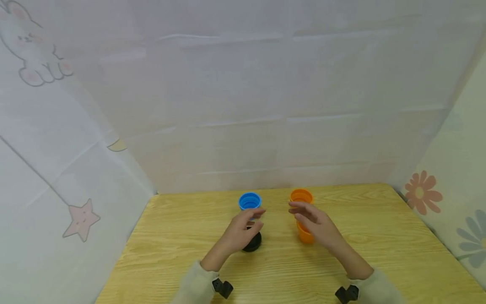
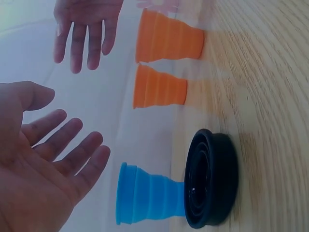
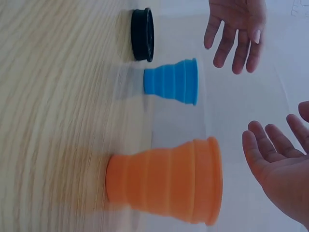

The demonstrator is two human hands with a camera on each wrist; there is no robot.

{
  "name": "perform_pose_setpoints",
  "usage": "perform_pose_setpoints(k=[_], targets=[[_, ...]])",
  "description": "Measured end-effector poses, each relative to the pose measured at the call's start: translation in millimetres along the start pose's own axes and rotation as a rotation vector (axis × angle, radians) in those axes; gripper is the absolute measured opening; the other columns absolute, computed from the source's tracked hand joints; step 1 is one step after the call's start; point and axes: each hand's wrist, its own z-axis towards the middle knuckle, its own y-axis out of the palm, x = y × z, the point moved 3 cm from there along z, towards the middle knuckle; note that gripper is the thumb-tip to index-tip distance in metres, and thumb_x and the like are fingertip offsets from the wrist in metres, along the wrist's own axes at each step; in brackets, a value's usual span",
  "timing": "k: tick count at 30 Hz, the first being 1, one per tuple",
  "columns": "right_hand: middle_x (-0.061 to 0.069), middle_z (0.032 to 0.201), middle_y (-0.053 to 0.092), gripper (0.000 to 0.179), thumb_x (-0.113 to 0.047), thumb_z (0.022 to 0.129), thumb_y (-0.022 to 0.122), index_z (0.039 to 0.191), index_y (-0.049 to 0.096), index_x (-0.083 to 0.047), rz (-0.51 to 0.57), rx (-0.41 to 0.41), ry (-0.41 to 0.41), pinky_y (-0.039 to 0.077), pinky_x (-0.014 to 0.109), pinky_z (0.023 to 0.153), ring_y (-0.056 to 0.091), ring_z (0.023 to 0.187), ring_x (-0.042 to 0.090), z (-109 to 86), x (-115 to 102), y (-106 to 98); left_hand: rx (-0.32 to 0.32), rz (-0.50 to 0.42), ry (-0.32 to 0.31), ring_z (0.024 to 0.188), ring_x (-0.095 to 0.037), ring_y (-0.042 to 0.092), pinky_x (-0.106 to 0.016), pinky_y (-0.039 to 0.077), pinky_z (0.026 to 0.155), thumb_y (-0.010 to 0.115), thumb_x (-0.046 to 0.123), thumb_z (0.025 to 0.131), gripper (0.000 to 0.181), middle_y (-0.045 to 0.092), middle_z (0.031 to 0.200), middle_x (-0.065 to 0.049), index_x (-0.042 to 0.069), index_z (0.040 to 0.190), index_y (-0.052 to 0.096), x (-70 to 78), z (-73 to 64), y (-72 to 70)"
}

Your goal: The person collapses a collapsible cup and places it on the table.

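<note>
My left hand (image 1: 238, 232) hovers above a folded-flat black collapsible cup (image 2: 212, 179), whose nested rings show in the left wrist view. Behind it an upright blue collapsible cup (image 1: 249, 200) stands on the table. My right hand (image 1: 320, 226) is held over two upright orange collapsible cups, a far one (image 1: 301, 194) and a near one (image 1: 305, 235), and partly covers both in the head view. Both hands hold nothing, palms facing inward and fingers loosely extended, apart from the cups. In the right wrist view one orange cup (image 3: 164, 181) fills the foreground.
The wooden table (image 1: 182, 236) ends at a pale hanging sheet (image 1: 265, 105) behind the cups. Printed sheets also flank it, with a pink star (image 1: 81, 219) at left and flowers (image 1: 422, 192) at right. Small black devices sit on both sleeves.
</note>
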Motion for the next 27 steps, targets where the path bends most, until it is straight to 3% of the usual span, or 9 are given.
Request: perform_pose_setpoints(k=[3,8,11,16,20,27], targets=[[0.008,0.133,0.064,0.036,-0.013,0.105,0.057,0.141,0.057,-0.010,-0.039,0.013,-0.038,0.050,0.019,0.098,0.061,0.124,0.025,-3.3,1,-6,-0.010,0.026,0.037,0.132,-0.026,0.053,-0.045,0.050,0.104,0.055,0.022,0.106,0.042,0.053,0.146,-0.008,0.011,0.147,0.050,3.2,4.0,5.4],[0.008,0.135,0.063,0.040,-0.006,0.103,0.058,0.142,0.056,-0.011,-0.211,0.018,-0.162,0.052,0.022,0.098,0.061,0.121,0.013,-9.5,3,-15,-0.016,0.089,0.101,0.137,-0.027,0.049,-0.050,0.047,0.107,0.056,0.024,0.106,0.044,0.051,0.150,-0.008,0.011,0.148,0.050,9.4,10.8,15.0],[0.006,0.140,0.060,0.043,-0.003,0.101,0.060,0.142,0.057,-0.014,-0.325,0.032,-0.227,0.053,0.027,0.098,0.060,0.124,0.018,-13.2,4,-20,-0.026,0.144,0.115,0.142,-0.026,0.044,-0.052,0.043,0.111,0.055,0.026,0.106,0.045,0.047,0.154,-0.007,0.013,0.149,0.049,10.4,14.8,22.5],[0.002,0.147,0.054,0.047,-0.004,0.098,0.065,0.142,0.058,-0.019,-0.489,0.055,-0.275,0.041,0.017,0.107,0.053,0.133,0.028,-20.0,8,-28,-0.070,0.260,0.148,0.147,-0.026,0.036,-0.052,0.039,0.115,0.055,0.029,0.106,0.049,0.038,0.161,-0.006,0.016,0.152,0.045,15.5,20.2,35.0],[0.009,0.148,0.053,0.049,-0.003,0.096,0.067,0.143,0.057,-0.015,-0.546,0.040,-0.311,0.030,0.012,0.109,0.052,0.133,0.035,-25.1,13,-33,-0.070,0.378,0.214,0.148,-0.025,0.035,-0.049,0.038,0.116,0.057,0.030,0.105,0.052,0.037,0.161,-0.005,0.015,0.153,0.044,19.9,24.3,44.4],[0.021,0.147,0.051,0.054,0.000,0.091,0.072,0.142,0.056,-0.005,-0.623,0.011,-0.395,0.026,0.010,0.111,0.052,0.130,0.038,-31.8,25,-42,-0.071,0.534,0.347,0.149,-0.031,0.033,-0.047,0.038,0.116,0.061,0.029,0.103,0.059,0.033,0.163,-0.009,0.012,0.156,0.040,16.2,29.5,62.4]])
